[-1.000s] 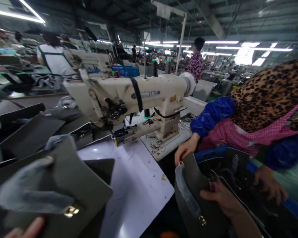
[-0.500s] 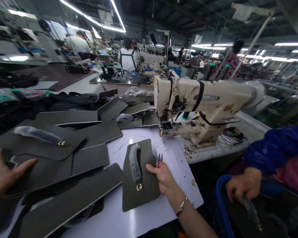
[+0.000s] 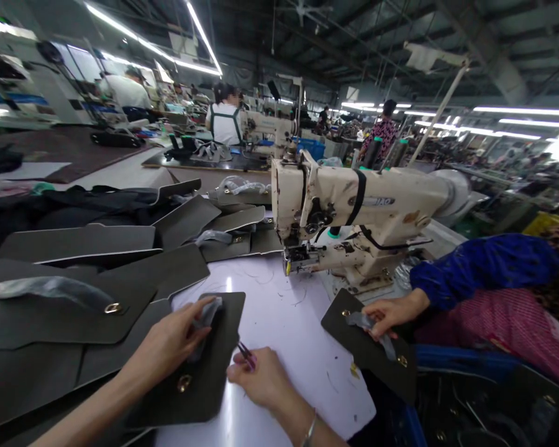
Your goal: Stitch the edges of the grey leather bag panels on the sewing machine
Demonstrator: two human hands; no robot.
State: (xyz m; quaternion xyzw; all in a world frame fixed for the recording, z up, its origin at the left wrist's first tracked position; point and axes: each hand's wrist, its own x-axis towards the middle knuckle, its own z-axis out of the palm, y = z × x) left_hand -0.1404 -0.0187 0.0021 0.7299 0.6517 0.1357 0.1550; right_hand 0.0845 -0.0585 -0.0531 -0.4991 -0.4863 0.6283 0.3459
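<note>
My left hand (image 3: 174,335) is closed on the plastic-wrapped handle (image 3: 212,310) of a dark grey panel (image 3: 205,391) with a gold ring fitting, in front of me at the table's near side. Beside that panel's right edge, my right hand (image 3: 268,375) is closed around small thread snips (image 3: 246,354), blades pointing up and left. At the right, a co-worker's hand (image 3: 391,313) in a blue sleeve grips the wrapped handle of another grey panel (image 3: 340,320), which overlaps the white tabletop (image 3: 302,360).
A cream sewing machine (image 3: 335,198) stands behind my hands. Stacked grey panels (image 3: 84,248) cover the left side, one with a wrapped handle (image 3: 51,288). A blue basket (image 3: 451,357) with more panels sits at lower right. Loose threads lie on the tabletop.
My left hand has come in from the far left and taken the panel's handle. My right hand has let go of the panel, keeping the snips. The co-worker's hand has lifted a panel from the basket.
</note>
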